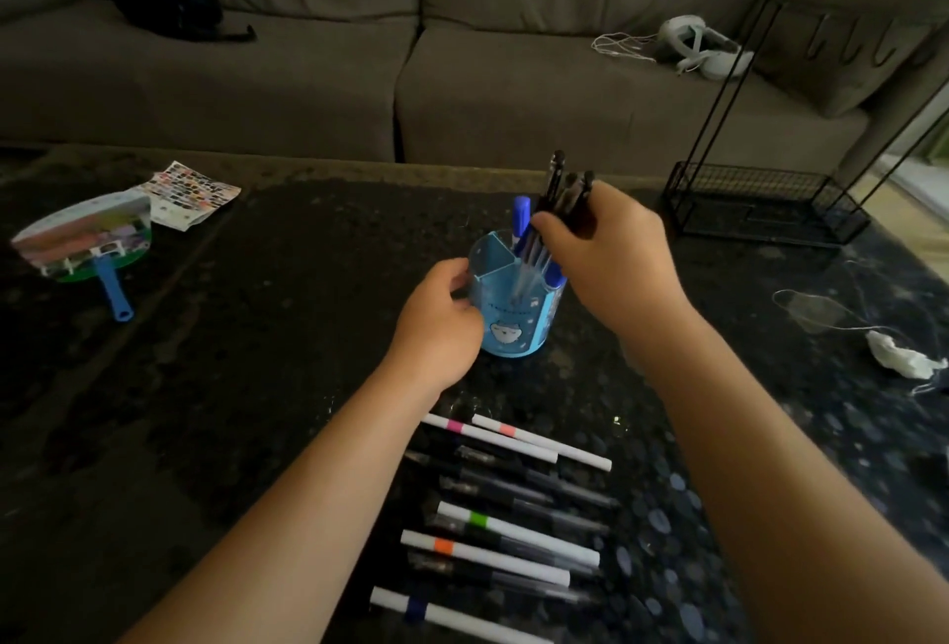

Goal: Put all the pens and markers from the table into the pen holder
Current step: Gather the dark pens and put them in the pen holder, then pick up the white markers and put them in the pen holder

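A blue round pen holder (pixel 518 330) with inner dividers stands mid-table. My left hand (pixel 444 322) grips its left side. My right hand (pixel 611 253) is closed around a bunch of black pens (pixel 562 191), their lower ends inside the holder's right compartment. A blue-capped marker (pixel 520 222) stands in the holder too. On the table near me lie several white markers with coloured bands, such as the green-banded one (pixel 518 533), mixed with several dark pens (pixel 513 487).
A hand fan with a blue handle (pixel 87 245) and a sticker sheet (pixel 192 194) lie at the left. A black wire rack (pixel 760 204) stands at the back right, crumpled tissue (pixel 901 358) at the right. A grey sofa runs behind the table.
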